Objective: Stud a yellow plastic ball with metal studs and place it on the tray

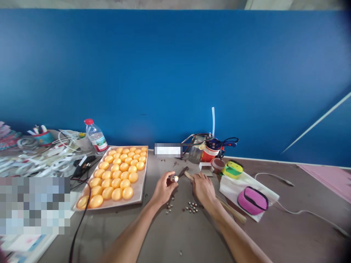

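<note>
A tiny silvery bit (180, 252) lies nearer than the left fingers (166, 178), which pinch a shiny rounded piece (174, 178); right fingers (197, 178) overlie a tan wooden stick (233, 211), grip unclear.

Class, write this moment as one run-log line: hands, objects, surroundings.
left hand: holding small shiny object | right hand: over wooden-handled tool, grip unclear | centre: loose shiny beads | left side: tray of orange balls

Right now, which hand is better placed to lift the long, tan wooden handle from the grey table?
Probably the right hand: it lies over the long, tan wooden handle, apparently touching it. The left hand is occupied, holding a small, shiny metallic object.
</note>
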Motion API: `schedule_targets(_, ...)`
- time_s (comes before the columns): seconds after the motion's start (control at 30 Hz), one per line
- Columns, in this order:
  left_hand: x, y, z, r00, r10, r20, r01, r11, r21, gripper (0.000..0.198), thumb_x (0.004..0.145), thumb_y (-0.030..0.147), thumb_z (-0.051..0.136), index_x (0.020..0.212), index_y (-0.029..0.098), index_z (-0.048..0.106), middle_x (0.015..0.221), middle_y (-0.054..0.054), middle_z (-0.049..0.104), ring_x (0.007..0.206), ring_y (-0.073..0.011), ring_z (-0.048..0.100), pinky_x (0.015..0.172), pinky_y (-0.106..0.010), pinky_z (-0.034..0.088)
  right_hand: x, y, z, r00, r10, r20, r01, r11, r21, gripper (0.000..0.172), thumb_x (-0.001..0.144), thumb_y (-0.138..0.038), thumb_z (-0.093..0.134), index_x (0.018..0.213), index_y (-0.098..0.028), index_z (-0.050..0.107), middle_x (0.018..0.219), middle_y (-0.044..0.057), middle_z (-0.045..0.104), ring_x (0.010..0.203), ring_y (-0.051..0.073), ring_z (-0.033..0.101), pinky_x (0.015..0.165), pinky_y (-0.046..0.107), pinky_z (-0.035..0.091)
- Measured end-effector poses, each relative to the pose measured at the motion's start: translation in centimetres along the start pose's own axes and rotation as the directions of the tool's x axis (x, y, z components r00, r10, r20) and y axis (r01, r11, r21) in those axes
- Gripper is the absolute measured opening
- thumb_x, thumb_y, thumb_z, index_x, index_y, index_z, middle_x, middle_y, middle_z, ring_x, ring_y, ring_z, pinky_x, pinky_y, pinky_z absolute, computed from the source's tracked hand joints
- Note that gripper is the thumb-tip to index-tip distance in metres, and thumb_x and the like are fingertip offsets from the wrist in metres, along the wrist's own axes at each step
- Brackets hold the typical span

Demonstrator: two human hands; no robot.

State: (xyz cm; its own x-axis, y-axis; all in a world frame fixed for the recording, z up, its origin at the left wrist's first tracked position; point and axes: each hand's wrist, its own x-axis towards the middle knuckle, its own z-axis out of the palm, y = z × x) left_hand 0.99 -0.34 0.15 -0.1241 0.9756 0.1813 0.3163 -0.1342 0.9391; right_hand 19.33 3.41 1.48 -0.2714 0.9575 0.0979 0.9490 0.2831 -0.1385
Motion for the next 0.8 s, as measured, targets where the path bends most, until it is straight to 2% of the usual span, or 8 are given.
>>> schedule_targets(0.13, 0.1, 0.0, -0.1, 1.000, -0.018, -0.016, 0.018, 1.000, -0.021, 0.038, 0.068, 0.021, 0.063, 0.106, 0.019, 0.059, 0.095, -0.004, 0.065, 0.085, -0.0167, 0.060, 0.082, -0.030, 0.045, 0.0, -0.2, -0.5, 0.999, 0.023, -0.035, -0.021, 0.998, 0.063, 0.027, 0.087, -0.018, 0.040, 0.105, -0.016, 0.059, 0.105, 0.014, 0.059, 0.100, 0.024, 0.053, 0.086, 0.034, 0.035)
schedule_targets(0.23, 0.4, -0.4, 0.0, 0.996, -0.081, -0.047, 0.077, 0.994, -0.076, 0.039, 0.068, 0.021, 0.062, 0.106, 0.018, 0.058, 0.094, -0.004, 0.065, 0.082, -0.0156, 0.060, 0.079, -0.028, 0.046, 0.0, -0.4, -1.7, 0.997, -0.053, -0.052, 0.064, 0.973, 0.221, 0.032, 0.085, -0.017, 0.041, 0.114, -0.016, 0.055, 0.111, 0.012, 0.058, 0.102, 0.021, 0.053, 0.086, 0.029, 0.037)
schedule_targets(0.3, 0.6, -0.7, 0.1, 0.988, -0.140, -0.062, 0.131, 0.982, -0.133, 0.040, 0.068, 0.022, 0.062, 0.108, 0.017, 0.057, 0.092, -0.004, 0.064, 0.079, -0.0144, 0.059, 0.074, -0.026, 0.047, -0.2, -0.3, -2.6, 0.979, -0.202, 0.043, 0.173, 0.915, 0.365, 0.032, 0.083, -0.016, 0.042, 0.112, -0.016, 0.057, 0.111, 0.010, 0.061, 0.099, 0.018, 0.056, 0.084, 0.025, 0.038)
schedule_targets(0.37, 0.8, -0.9, 0.2, 0.982, -0.181, -0.062, 0.168, 0.969, -0.179, 0.042, 0.067, 0.022, 0.062, 0.108, 0.017, 0.056, 0.091, -0.004, 0.064, 0.076, -0.0134, 0.059, 0.071, -0.025, 0.047, -0.5, -0.1, -3.5, 0.917, -0.359, 0.174, 0.255, 0.863, 0.437, 0.030, 0.079, -0.014, 0.044, 0.103, -0.018, 0.062, 0.105, 0.007, 0.065, 0.096, 0.018, 0.058, 0.082, 0.025, 0.039)
schedule_targets(0.43, 0.8, -0.8, 0.2, 0.979, -0.196, -0.054, 0.182, 0.963, -0.200, 0.043, 0.066, 0.023, 0.063, 0.108, 0.017, 0.056, 0.089, -0.003, 0.064, 0.074, -0.0131, 0.059, 0.070, -0.025, 0.047, -0.9, 0.0, -4.1, 0.868, -0.421, 0.264, 0.285, 0.857, 0.430, 0.028, 0.075, -0.012, 0.045, 0.094, -0.019, 0.065, 0.098, 0.006, 0.067, 0.092, 0.018, 0.059, 0.078, 0.025, 0.039)
schedule_targets(0.53, 0.7, -0.4, 0.2, 0.980, -0.194, -0.046, 0.180, 0.961, -0.209, 0.046, 0.065, 0.024, 0.063, 0.109, 0.016, 0.056, 0.090, -0.004, 0.064, 0.074, -0.0133, 0.060, 0.071, -0.025, 0.047, -1.4, 0.1, -4.2, 0.845, -0.425, 0.323, 0.291, 0.874, 0.389, 0.027, 0.070, -0.009, 0.046, 0.086, -0.019, 0.065, 0.090, 0.006, 0.068, 0.085, 0.018, 0.059, 0.071, 0.025, 0.038)
schedule_targets(0.8, 0.5, -0.6, 0.0, 0.993, -0.119, -0.005, 0.117, 0.980, -0.162, 0.043, 0.070, 0.028, 0.061, 0.111, 0.017, 0.053, 0.095, -0.006, 0.064, 0.077, -0.0144, 0.062, 0.075, -0.028, 0.049, -2.0, -0.9, -3.2, 0.866, -0.348, 0.360, 0.253, 0.925, 0.284, 0.023, 0.065, -0.003, 0.050, 0.073, -0.019, 0.065, 0.075, 0.004, 0.067, 0.068, 0.016, 0.058, 0.056, 0.024, 0.030)
